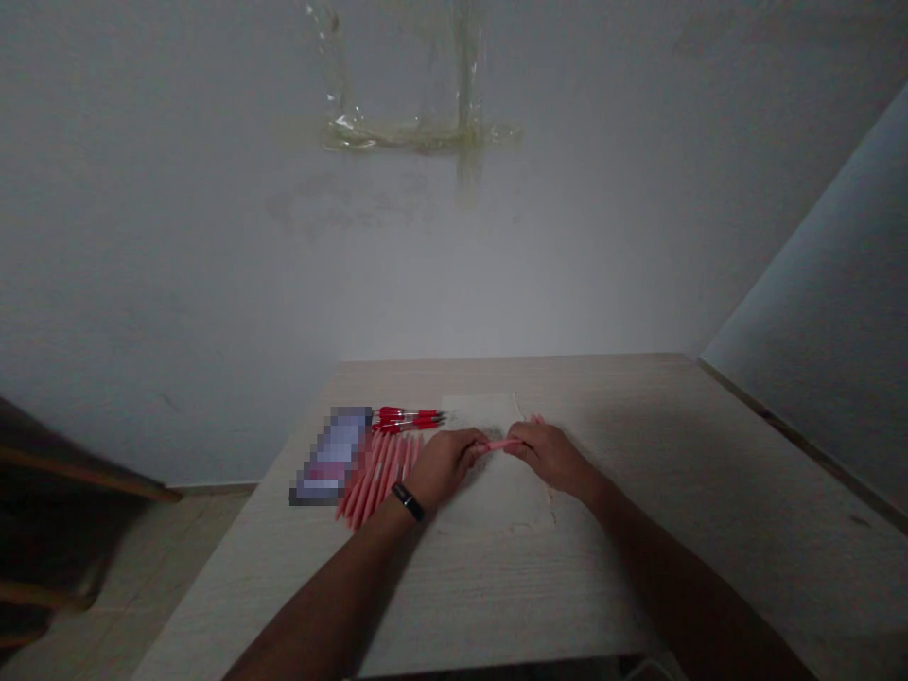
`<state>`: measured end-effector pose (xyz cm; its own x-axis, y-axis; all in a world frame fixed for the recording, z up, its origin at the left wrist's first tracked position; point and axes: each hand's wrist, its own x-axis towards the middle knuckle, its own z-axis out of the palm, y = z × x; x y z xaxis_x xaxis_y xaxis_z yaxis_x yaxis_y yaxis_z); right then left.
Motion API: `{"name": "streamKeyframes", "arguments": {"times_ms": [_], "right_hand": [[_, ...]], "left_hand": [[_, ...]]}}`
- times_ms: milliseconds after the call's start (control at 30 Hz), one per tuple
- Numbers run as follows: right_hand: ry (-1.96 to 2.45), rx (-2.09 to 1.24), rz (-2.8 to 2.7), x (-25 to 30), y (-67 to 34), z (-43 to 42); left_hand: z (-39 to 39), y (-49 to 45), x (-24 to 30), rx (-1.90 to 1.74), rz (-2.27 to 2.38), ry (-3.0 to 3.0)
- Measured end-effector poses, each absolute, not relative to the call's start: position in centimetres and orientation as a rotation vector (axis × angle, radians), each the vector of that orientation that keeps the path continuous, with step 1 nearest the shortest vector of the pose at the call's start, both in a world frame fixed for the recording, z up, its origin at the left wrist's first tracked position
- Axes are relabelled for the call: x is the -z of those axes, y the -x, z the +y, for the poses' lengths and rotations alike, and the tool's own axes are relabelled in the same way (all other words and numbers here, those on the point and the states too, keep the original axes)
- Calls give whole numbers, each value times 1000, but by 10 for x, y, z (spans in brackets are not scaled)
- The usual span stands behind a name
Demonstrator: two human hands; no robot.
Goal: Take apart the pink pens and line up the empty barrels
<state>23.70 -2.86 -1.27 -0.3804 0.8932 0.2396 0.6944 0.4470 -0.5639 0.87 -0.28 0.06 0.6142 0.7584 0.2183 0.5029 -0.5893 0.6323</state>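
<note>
A slim pink pen (502, 444) is stretched between my two hands, lying almost level just above a sheet of paper (489, 501). My left hand (448, 462) grips one end with fingers closed, a black band on its wrist. Fingers of my right hand (554, 456) are closed around the other end. A bit of pink (537, 418) shows past the right knuckles; whether it belongs to the same pen I cannot tell. Left of my left hand lies a row of several pink pens (375, 478), side by side.
Several red pens with clear barrels (408, 420) lie behind the pink row. A pixelated flat rectangle (332, 456) with dark edges is at the left. The pale wooden table (659, 416) meets a wall with tape strips (411, 140). Dark wooden furniture (63, 520) stands lower left.
</note>
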Motion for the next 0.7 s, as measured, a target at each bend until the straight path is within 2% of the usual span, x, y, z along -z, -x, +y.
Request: {"name": "streamKeyframes", "arguments": {"times_ms": [700], "right_hand": [[1296,-475,-2142,11,-238,-25]], "left_hand": [[-2,-8,4,-705,1076,-2319]]}}
